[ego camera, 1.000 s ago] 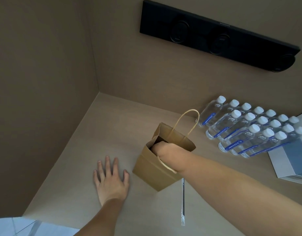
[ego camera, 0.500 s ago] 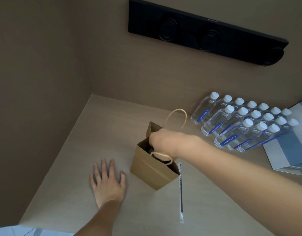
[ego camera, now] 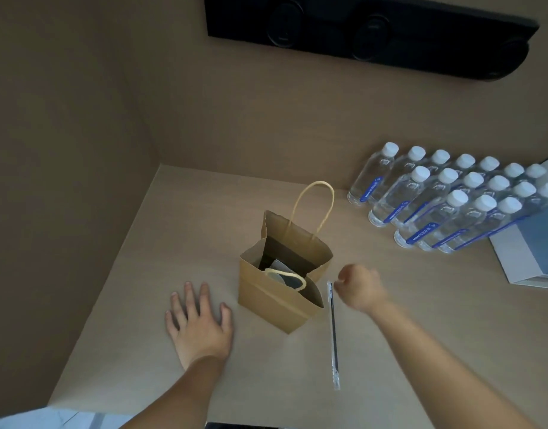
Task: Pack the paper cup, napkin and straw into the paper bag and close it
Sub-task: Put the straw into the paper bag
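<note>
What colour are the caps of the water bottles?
White caps on the water bottles, head view.

Bag contents [ego camera: 280,275] shadowed, indistinct; right hand [ego camera: 361,287] motion-blurred.

I see the paper bag [ego camera: 276,292] mid-surface [ego camera: 204,218], the straw [ego camera: 332,332] just right of it, my left hand [ego camera: 200,325] flat at its left, bottles [ego camera: 446,199] toward the far right corner.
</note>
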The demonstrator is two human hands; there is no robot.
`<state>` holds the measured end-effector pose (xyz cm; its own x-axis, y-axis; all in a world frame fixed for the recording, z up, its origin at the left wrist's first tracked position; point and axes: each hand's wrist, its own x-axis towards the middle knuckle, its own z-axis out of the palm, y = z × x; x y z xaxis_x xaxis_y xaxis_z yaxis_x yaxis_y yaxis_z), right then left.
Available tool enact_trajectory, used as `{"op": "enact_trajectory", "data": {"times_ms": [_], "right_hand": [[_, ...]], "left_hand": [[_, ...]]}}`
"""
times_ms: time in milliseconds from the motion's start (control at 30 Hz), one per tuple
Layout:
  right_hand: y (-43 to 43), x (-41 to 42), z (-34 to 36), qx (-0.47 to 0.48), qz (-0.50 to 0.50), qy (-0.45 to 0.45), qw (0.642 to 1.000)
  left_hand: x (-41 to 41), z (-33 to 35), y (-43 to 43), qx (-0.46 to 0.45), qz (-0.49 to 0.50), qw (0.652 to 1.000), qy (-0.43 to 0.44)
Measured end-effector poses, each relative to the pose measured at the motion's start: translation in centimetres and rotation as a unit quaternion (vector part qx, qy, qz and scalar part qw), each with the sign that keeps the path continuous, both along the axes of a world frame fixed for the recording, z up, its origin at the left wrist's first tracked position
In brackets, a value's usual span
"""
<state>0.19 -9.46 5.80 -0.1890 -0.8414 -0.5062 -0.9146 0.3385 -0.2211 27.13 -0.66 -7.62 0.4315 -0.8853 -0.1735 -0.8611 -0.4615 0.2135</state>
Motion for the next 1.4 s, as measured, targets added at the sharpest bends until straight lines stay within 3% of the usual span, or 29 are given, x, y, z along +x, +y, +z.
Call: {"op": "enact_trajectory", "data": {"times_ms": [100,300,467,633,733,800,933,1067,1133,1233,1400], "right_hand": [[2.5,0.7,-5.2,0.036,-0.039,0.006,0.999],[4.3,1.4,-8.5,-0.015,-0.083,0.011,0.996],[3.3,1.2,-7.9,0.005,-0.143,-0.031,0.989],[-0.1,0.9,-2.8,-0.100,-0.196,-0.148,0.964],[-2.0,2.1,3.7,-0.198,-0.268,-0.368,0.868],[-2.8,2.5,8.2,-0.269,-0.265,-0.464,0.801],[-3.0,2.9,16.0,-0.359,-0.206,-0.594,0.690],[-1.2,3.8,22.9,-0.445,-0.107,-0.637,0.620],[-0.3,4.6,24.4,-0.489,-0.053,-0.607,0.624],[0.3,6.4,23.7,-0.534,-0.001,-0.503,0.680],[0.8,7.8,18.2,-0.486,0.013,-0.419,0.767]], "left_hand": [[0.0,-0.1,0.0,0.004,0.001,1.000,-0.003],[-0.1,0.1,0.0,0.006,0.001,1.000,-0.007],[-0.2,0.3,-0.2,0.013,0.004,1.000,-0.007],[-0.2,0.1,-0.2,0.021,0.000,1.000,-0.007],[-0.1,0.1,-0.2,0.025,0.001,1.000,-0.011],[-0.1,0.1,-0.2,0.021,0.002,1.000,-0.011],[-0.1,0.1,-0.2,0.020,0.004,1.000,-0.009],[-0.1,0.1,-0.3,0.019,0.009,1.000,-0.003],[-0.2,0.2,-0.3,0.026,0.006,1.000,-0.010],[-0.1,0.3,-0.2,0.024,0.007,1.000,-0.011],[-0.2,0.3,-0.2,0.021,0.007,1.000,-0.009]]}}
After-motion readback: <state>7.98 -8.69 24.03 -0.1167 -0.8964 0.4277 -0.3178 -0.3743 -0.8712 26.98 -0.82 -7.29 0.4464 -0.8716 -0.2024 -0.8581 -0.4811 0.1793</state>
